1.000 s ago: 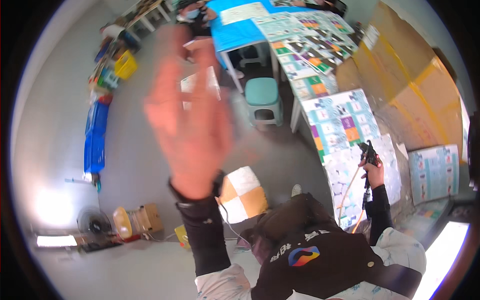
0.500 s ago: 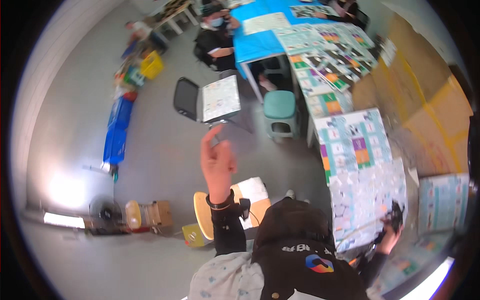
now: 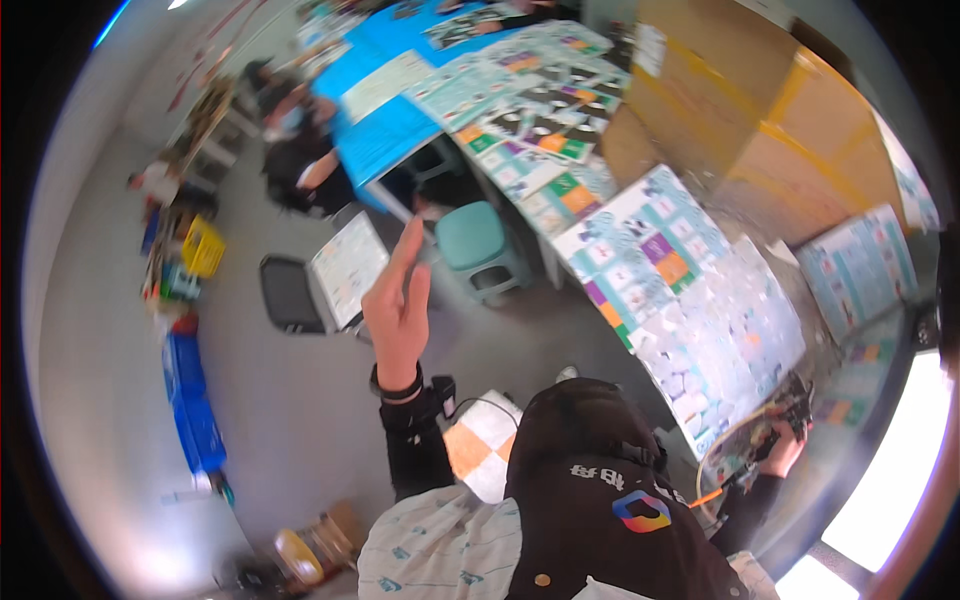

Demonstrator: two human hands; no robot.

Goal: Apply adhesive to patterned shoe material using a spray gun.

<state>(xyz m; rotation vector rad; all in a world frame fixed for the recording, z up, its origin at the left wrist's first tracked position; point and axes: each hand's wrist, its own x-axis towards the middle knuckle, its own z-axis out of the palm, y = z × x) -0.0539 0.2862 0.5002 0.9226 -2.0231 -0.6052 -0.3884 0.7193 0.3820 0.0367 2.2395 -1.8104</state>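
My left hand (image 3: 398, 325) is raised over the floor at the middle, holding nothing, with its fingers stretched upward. A black band with a small dark box (image 3: 443, 388) and a thin cable sits at its wrist. My right hand (image 3: 783, 450) is at the lower right, beside the near edge of the table with the sheets. Its fingers are closed against a dark, jointed-looking object (image 3: 793, 402), too small and blurred to name. Close to it lies a printed sheet covered with small clear-looking pieces (image 3: 715, 340).
Printed sheets (image 3: 545, 90) cover the long table, which joins a blue-topped table (image 3: 385, 130). Nearby are a teal stool (image 3: 470, 238), a black chair (image 3: 288, 293) bearing a sheet, and a seated person (image 3: 300, 160). Large cardboard boxes (image 3: 720, 100) stand right; blue bins (image 3: 190, 390) line the left.
The view has turned, so the tables tilt and shift left. My left hand's fingers have straightened and point up. My right hand stays by the dark object.
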